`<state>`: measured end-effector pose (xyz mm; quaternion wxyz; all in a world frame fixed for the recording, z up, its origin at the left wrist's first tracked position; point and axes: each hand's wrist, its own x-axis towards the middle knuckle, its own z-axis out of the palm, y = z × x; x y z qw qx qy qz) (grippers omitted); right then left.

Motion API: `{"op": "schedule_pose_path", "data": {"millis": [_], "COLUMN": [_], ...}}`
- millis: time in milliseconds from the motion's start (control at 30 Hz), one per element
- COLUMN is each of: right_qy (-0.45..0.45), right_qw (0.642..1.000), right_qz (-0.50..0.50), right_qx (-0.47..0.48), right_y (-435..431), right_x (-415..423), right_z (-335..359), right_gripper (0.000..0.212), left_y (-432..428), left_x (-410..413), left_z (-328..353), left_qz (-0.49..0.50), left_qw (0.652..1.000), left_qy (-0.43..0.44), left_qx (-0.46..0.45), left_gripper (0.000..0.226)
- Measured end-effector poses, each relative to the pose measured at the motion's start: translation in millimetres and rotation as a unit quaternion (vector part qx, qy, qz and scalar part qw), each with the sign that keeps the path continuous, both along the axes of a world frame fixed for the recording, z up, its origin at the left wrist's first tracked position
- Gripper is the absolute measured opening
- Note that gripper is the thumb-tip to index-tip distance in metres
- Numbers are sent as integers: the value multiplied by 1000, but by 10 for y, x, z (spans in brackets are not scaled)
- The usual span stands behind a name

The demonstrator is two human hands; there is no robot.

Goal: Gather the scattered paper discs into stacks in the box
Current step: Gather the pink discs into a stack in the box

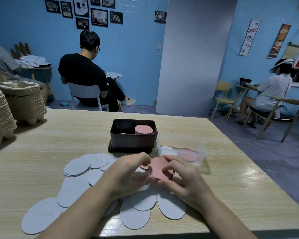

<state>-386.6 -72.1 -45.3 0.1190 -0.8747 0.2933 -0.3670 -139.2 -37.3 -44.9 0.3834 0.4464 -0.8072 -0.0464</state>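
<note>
Left hand [129, 173] and right hand [185, 180] pinch a pink stack [160, 168] between curled fingers, over scattered white discs [78, 165]. The box [131, 141] behind holds more pink discs [143, 129].

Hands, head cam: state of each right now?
Left hand: grips the left edge of the pink disc stack.
Right hand: pinches the same stack from the right, fingers on top, thumb at the near edge.
</note>
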Motion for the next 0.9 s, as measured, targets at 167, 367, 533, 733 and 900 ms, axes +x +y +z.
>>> {"op": "schedule_pose_path", "data": {"millis": [167,367,533,733,900], "right_qy": [5,27,29,34,32], "right_qw": [1000,1000,999,997,996], "right_qz": [6,-1,-26,-65,-75], "right_qx": [9,16,17,31,40], "right_y": [-17,-18,-14,-32,-29], "right_x": [-5,31,33,5,4], "right_z": [-15,-18,-9,-20,-30], "right_gripper": [36,33,33,35,35], "left_y": [-30,-46,30,-84,-76], "left_x": [-36,-43,-15,-26,-17], "left_z": [-41,-45,12,9,-8], "left_qz": [-13,-16,26,113,135], "left_qw": [1000,1000,999,989,981], "left_qy": [-3,-20,-30,-97,-102], "left_qx": [4,6,17,22,95], "left_gripper": [28,32,25,29,57]}}
